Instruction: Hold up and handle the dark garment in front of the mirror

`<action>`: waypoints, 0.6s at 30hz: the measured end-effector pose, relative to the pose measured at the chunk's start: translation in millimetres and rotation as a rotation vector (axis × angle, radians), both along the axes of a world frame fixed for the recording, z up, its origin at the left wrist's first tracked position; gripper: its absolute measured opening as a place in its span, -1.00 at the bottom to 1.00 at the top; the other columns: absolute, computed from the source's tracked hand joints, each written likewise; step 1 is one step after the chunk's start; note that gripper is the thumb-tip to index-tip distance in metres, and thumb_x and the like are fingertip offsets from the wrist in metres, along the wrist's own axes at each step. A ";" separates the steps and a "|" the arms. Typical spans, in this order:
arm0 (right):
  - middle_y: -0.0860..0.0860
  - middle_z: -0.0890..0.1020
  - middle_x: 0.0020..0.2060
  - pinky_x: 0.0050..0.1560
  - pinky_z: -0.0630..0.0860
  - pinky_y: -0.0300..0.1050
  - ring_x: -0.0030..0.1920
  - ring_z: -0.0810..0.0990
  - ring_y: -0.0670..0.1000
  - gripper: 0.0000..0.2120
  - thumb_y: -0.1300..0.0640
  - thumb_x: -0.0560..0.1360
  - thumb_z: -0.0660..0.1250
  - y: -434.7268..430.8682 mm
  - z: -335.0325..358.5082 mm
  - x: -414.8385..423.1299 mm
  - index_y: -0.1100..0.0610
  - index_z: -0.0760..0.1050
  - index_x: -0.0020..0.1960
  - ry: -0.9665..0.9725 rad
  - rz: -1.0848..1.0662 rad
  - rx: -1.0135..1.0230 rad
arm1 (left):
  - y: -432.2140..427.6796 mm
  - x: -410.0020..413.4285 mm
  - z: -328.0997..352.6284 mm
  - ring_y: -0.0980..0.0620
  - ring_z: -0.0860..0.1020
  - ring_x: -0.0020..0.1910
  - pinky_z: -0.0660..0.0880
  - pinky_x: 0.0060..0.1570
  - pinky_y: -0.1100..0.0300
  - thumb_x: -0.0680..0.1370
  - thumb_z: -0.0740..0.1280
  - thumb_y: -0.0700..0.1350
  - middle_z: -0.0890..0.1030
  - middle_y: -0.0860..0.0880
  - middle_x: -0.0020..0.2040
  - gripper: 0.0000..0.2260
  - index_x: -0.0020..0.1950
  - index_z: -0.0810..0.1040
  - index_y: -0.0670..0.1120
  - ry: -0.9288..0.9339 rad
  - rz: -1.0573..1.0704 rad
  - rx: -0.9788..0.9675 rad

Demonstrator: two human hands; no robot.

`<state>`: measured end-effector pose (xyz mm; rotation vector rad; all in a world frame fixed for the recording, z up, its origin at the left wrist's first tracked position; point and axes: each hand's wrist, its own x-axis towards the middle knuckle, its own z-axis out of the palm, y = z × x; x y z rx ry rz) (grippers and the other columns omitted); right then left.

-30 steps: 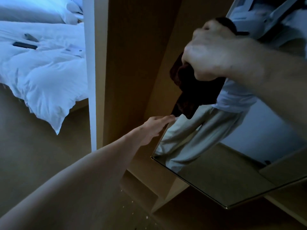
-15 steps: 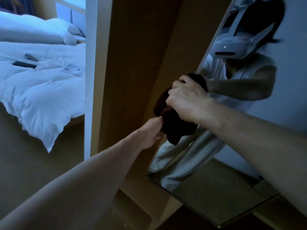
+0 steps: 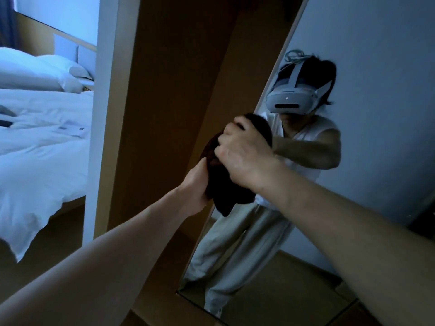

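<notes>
2 hands (image 3: 221,170), cloth (image 3: 226,198) seemingly downward

Bed (image 3: 40,142) stood at left, white duvet (image 3: 35,175) hanging over its edge toward floor (image 3: 47,243). Two white pillows (image 3: 35,71) lay at its head, against wooden headboard (image 3: 68,45). White paper slip (image 3: 71,131) rested on duvet; dark flat object (image 3: 5,123) lay near left edge, possibly remote, too dim to tell. White wall edge (image 3: 103,114) stood beside tall wooden panel (image 3: 164,102). Reflection showed white headset (image 3: 292,100), pale sleeveless top (image 3: 308,132), light trousers (image 3: 237,250).
</notes>
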<state>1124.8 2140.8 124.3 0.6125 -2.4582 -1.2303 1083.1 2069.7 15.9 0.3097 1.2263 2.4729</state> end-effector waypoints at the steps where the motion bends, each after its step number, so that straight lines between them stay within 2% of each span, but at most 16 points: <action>1: 0.03 0.53 0.16 0.44 0.04 0.14 0.30 0.33 0.11 -0.75 0.06 0.54 0.17 1.7 -6.4 1.1 0.06 0.53 0.13 -0.009 0.019 -0.019 | -0.9 2.2 0.3 -0.10 0.61 0.10 0.52 0.16 -0.01 0.65 0.11 -0.01 0.66 -0.14 0.09 -0.70 0.21 0.55 -0.11 -0.011 -0.005 0.030; 4: 0.02 0.53 0.15 0.47 -0.02 0.12 0.32 0.32 0.10 -0.76 0.13 0.53 0.18 8.4 -3.1 2.5 0.06 0.54 0.13 -0.012 0.075 -0.029 | -2.9 2.1 -0.9 -0.09 0.60 0.13 0.47 0.23 -0.03 0.65 0.10 -0.03 0.65 -0.16 0.11 -0.70 0.22 0.54 -0.11 -0.024 -0.017 0.060; 7: 0.01 0.52 0.14 0.46 0.02 0.11 0.30 0.33 0.08 -0.77 0.14 0.48 0.24 8.1 23.9 1.8 0.04 0.53 0.12 0.003 0.074 -0.005 | -1.3 -2.6 -0.4 -0.01 0.54 0.16 0.40 0.23 0.06 0.65 0.09 0.06 0.59 -0.19 0.17 -0.69 0.17 0.52 -0.07 -0.019 -0.012 -0.058; 9: 0.03 0.51 0.15 0.43 0.08 0.10 0.29 0.35 0.09 -0.75 0.12 0.47 0.26 4.3 53.9 -2.7 0.04 0.51 0.14 0.050 0.034 0.021 | -0.3 -5.0 -1.3 0.00 0.51 0.14 0.37 0.18 0.10 0.64 0.08 0.07 0.59 -0.11 0.14 -0.72 0.09 0.51 -0.04 -0.037 0.004 -0.171; 13: 0.06 0.50 0.18 0.43 0.09 0.10 0.30 0.34 0.12 -0.70 0.12 0.46 0.27 1.1 111.2 -4.1 0.08 0.50 0.19 0.216 -0.048 0.043 | 0.1 -5.0 -0.7 -0.09 0.52 0.16 0.39 0.25 0.02 0.63 0.10 0.10 0.57 -0.13 0.16 -0.63 0.20 0.49 -0.14 -0.033 -0.023 -0.274; 16: 0.07 0.51 0.18 0.45 0.04 0.13 0.31 0.32 0.13 -0.73 0.13 0.48 0.23 1.8 107.4 -1.1 0.10 0.52 0.16 0.253 -0.034 0.031 | -2.7 -3.6 1.7 -0.09 0.54 0.12 0.43 0.18 0.04 0.63 0.15 0.06 0.59 -0.13 0.11 -0.68 0.17 0.51 -0.14 -0.036 -0.030 -0.287; 18: 0.05 0.52 0.17 0.45 0.02 0.14 0.31 0.32 0.13 -0.74 0.11 0.49 0.21 2.4 84.1 0.2 0.08 0.53 0.14 0.216 0.001 0.020 | -2.9 -2.6 1.6 -0.09 0.52 0.16 0.41 0.25 0.00 0.62 0.20 -0.02 0.57 -0.10 0.14 -0.72 0.27 0.50 -0.09 0.022 -0.015 -0.363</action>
